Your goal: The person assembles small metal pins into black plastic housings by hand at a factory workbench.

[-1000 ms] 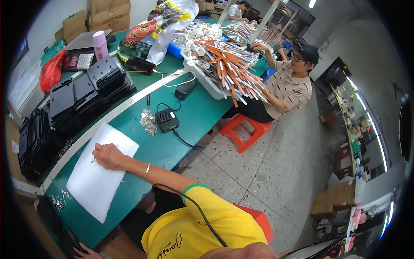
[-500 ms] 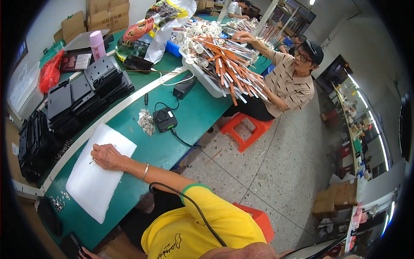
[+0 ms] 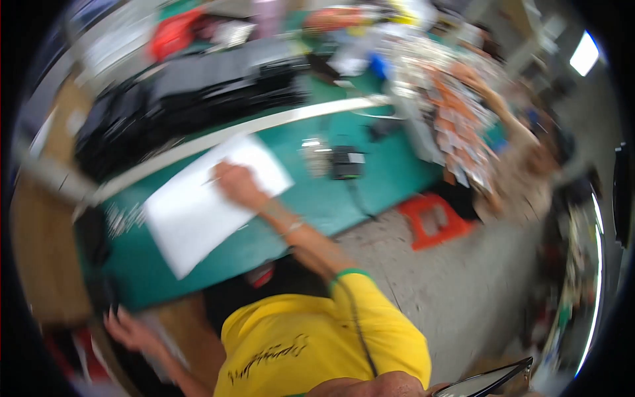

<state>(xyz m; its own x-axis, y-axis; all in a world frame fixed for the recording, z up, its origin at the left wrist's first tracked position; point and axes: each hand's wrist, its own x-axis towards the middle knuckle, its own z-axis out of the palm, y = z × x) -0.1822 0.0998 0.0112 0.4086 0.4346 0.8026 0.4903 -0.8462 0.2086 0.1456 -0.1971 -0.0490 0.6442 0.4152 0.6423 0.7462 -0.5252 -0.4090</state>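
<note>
A white foam sheet point(image 3: 192, 218) lies slantwise on the green tabletop. Over its upper part my right hand point(image 3: 239, 183) is closed in a pinch; a short thin stick-like piece point(image 3: 210, 181) pokes out of the fingertips, too blurred to name. My left hand point(image 3: 132, 331) hangs off the table's near left corner with its fingers apart, beside a dark object point(image 3: 102, 294) at the edge, and no held thing shows in it. Small silvery pieces point(image 3: 126, 220) are scattered left of the sheet. A further silvery pile point(image 3: 316, 157) lies to its right, next to a black box-shaped device point(image 3: 347, 163) with a cable.
Stacked black panels point(image 3: 198, 83) line the far side, behind a pale rail point(image 3: 264, 122). At right, a co-worker point(image 3: 522, 172) reaches over a grey bin point(image 3: 418, 126) heaped with orange and white strips point(image 3: 453, 112). A red stool point(image 3: 433, 221) stands on the floor.
The whole view has swung left and blurred. My left hand has come further into view with its fingers spread. The right hand stays over the foam sheet, still pinched.
</note>
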